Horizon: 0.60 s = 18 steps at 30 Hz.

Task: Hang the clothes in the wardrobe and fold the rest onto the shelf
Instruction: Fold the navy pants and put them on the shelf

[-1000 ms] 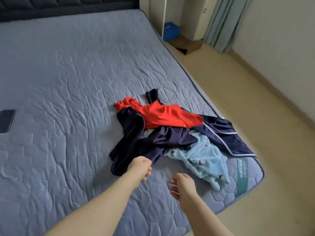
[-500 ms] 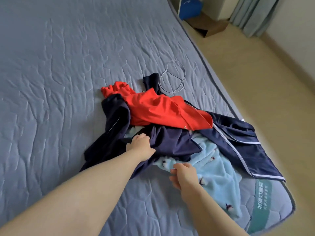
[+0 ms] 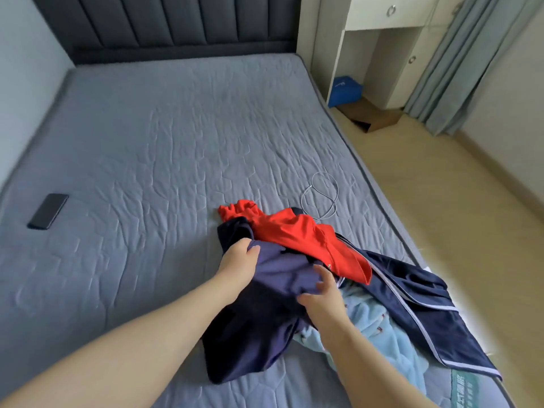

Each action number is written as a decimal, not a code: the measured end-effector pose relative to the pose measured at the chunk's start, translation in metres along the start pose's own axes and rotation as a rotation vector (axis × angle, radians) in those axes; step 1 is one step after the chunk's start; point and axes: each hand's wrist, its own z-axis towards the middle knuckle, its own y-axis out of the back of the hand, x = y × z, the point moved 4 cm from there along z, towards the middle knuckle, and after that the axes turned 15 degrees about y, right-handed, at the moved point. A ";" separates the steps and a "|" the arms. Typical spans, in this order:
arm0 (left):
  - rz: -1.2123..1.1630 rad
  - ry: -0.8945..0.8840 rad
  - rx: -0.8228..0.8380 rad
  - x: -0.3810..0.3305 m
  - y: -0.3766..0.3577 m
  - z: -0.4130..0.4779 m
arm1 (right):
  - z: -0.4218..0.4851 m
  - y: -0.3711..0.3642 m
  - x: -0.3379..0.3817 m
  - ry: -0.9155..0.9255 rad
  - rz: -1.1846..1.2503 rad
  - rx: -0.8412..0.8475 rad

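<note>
A heap of clothes lies at the near right corner of the grey mattress (image 3: 147, 160). My left hand (image 3: 238, 262) grips the upper edge of a plain navy garment (image 3: 265, 328) and lifts it off the heap. My right hand (image 3: 322, 295) grips the same garment at its right side, thumb on the cloth. A red garment (image 3: 291, 234) lies behind it, partly over navy trousers with white side stripes (image 3: 418, 304). A light blue fleece piece (image 3: 382, 334) with small prints lies under my right forearm.
A white cable (image 3: 323, 195) coils on the mattress behind the heap. A black phone (image 3: 48, 211) lies at the far left. Beyond the bed's right edge are bare floor, a white cabinet (image 3: 382, 13), a blue box (image 3: 344, 91), a cardboard piece (image 3: 371, 116) and a curtain (image 3: 459, 69).
Both hands reached the heap and took hold of the plain navy garment, then raised its upper edge. My head lifted, so the headboard and phone came into view.
</note>
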 end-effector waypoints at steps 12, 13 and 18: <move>-0.502 -0.405 0.101 -0.111 0.230 -0.131 | -0.071 -0.071 0.227 0.459 -0.372 0.076; -0.524 -0.456 0.072 -0.118 0.261 -0.146 | -0.082 -0.078 0.253 0.512 -0.297 0.050; -0.533 -0.599 -0.090 -0.125 0.371 -0.198 | -0.129 -0.093 0.366 0.746 0.014 -0.085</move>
